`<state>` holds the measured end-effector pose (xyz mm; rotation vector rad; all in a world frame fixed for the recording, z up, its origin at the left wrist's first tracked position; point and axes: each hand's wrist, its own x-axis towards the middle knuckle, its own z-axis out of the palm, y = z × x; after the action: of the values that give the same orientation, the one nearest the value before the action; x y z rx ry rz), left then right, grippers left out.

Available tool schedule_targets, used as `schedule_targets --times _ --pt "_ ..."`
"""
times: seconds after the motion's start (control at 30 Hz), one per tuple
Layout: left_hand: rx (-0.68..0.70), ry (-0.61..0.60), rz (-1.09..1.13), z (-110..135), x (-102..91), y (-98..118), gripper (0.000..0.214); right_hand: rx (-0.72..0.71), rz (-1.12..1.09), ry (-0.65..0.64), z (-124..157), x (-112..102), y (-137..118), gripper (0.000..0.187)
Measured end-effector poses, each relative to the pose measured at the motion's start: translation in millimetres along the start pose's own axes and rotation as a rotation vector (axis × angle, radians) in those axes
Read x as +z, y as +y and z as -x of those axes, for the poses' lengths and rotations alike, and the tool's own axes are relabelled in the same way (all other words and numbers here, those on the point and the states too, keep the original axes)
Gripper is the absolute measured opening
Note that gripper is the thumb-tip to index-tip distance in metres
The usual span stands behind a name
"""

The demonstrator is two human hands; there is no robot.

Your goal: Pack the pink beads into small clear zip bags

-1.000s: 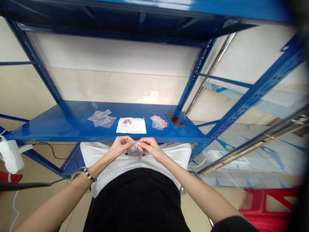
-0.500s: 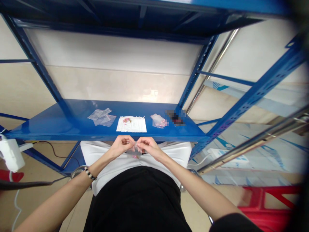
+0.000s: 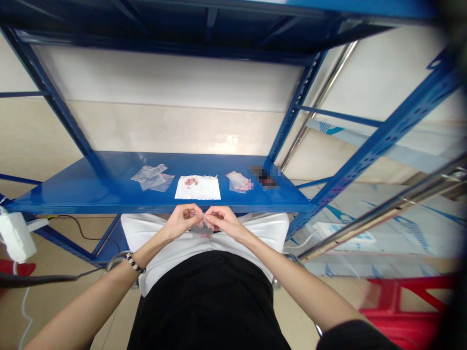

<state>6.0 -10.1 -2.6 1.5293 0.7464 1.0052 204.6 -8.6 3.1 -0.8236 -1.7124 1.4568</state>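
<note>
Pinching with tips together, left fingers (image 3: 192,221) and right fingers (image 3: 216,220) hold a clear bag (image 3: 201,230).

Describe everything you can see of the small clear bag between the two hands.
The small clear bag looks like thin, see-through plastic. Something pink shows near its bottom. The left hand and right hand pinch it near the top, so it hangs above the white garment, just short of the blue shelf. Whether it is sealed cannot be told.

There are two hands (image 3: 181,220) (image 3: 227,223), one held bag (image 3: 202,230) and one bracelet (image 3: 135,264).
</note>
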Motion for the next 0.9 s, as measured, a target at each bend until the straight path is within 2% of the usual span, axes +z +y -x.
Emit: schedule_targets --times 0.17,0.4,0.5,0.67,0.9 --pt "-0.006 0.012 -0.038 -0.6 -0.3 -1.3 0.027 -0.016 0.007 0.024 -0.5 -3.1 0.8 0.025" --pt "-0.022 0.129 -0.035 -6.0 -7.9 -6.5 0.03 -0.043 -0.001 0.121 -1.7 -8.2 -1.9 0.023" --pt "-0.027 0.111 -0.024 -5.4 -8.3 -6.9 0.031 -0.021 0.002 0.099 -1.8 -5.1 0.6 0.024" --pt "-0.063 0.01 0.017 -1.4 -3.0 -6.2 0.031 -0.007 0.029 0.058 -2.9 -4.5 6.3 0.03" --pt "-0.07 0.022 -0.131 -4.2 -1.9 2.5 0.032 0.057 0.124 0.032 -7.5 -16.9 7.9 0.035"
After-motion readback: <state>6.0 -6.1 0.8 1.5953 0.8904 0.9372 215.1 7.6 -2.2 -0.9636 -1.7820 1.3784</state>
